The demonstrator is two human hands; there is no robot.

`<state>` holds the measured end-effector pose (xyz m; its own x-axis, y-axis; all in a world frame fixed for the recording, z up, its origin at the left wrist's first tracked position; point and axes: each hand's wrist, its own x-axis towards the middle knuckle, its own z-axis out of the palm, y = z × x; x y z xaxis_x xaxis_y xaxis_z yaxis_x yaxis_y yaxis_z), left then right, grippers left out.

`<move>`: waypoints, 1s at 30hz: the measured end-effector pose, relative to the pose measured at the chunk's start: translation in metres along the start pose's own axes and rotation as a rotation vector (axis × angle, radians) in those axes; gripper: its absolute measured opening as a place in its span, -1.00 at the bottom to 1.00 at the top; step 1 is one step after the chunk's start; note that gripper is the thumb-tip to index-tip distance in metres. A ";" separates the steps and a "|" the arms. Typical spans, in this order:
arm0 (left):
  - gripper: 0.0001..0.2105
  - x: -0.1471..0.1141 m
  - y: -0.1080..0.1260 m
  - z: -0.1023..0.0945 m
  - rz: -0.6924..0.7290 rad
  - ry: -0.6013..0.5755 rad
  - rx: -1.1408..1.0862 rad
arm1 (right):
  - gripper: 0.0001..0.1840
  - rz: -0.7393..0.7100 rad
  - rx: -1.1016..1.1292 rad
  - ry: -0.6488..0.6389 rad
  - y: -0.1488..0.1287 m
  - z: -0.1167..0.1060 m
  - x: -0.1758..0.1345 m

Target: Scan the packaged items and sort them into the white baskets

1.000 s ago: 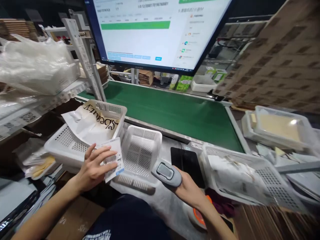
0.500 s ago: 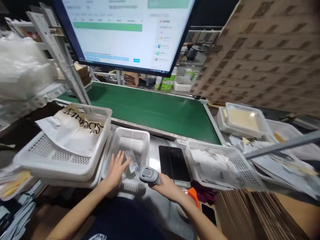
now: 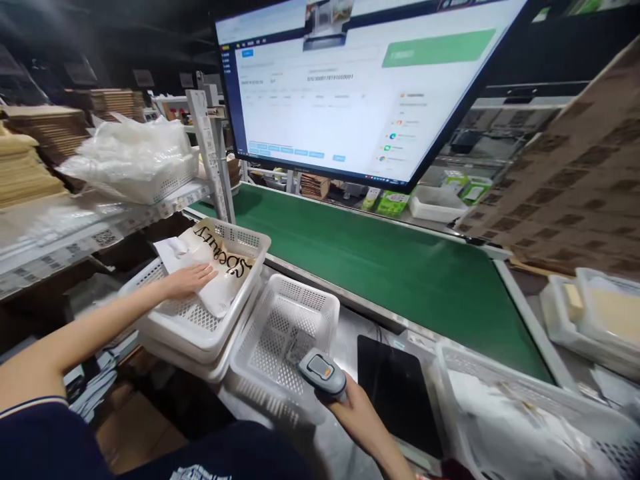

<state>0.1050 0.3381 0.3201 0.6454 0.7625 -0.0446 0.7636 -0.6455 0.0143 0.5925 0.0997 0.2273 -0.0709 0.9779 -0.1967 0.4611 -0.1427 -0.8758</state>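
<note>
My left hand point(image 3: 190, 281) lies with its fingers stretched out over a white mailer bag point(image 3: 219, 297) in the left basket point(image 3: 207, 332). Black lettering reading "Beauty" runs along the bag's tan part. Whether anything sits beneath the palm is hidden. My right hand point(image 3: 354, 405) is wrapped round the handle of a grey barcode scanner point(image 3: 321, 371) with an orange mark on top. The scanner's head is above the right side of the middle white basket point(image 3: 243, 358), whose perforated floor shows.
A monitor point(image 3: 320, 127) hangs over a green conveyor belt point(image 3: 370, 253). A black flat pad point(image 3: 397, 387) lies right of the middle basket, beside another basket of white packages point(image 3: 510, 420). Clear plastic bags point(image 3: 135, 150) are heaped on the left shelf. A cardboard sheet point(image 3: 565, 180) stands at right.
My left hand has moved from the middle basket to the mailer bag at left. The small clear packet no longer shows in the middle basket. The view has swung left, and the screen's content differs.
</note>
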 end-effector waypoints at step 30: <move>-0.31 0.032 0.189 -0.187 -0.331 0.572 -1.075 | -0.47 -0.503 0.135 0.570 -0.129 -0.137 -0.037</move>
<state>0.2732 0.2488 0.5086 0.1314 0.9638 0.2321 0.3451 -0.2639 0.9007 0.6571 0.1026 0.4079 0.2403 0.8521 0.4650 0.3797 0.3583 -0.8529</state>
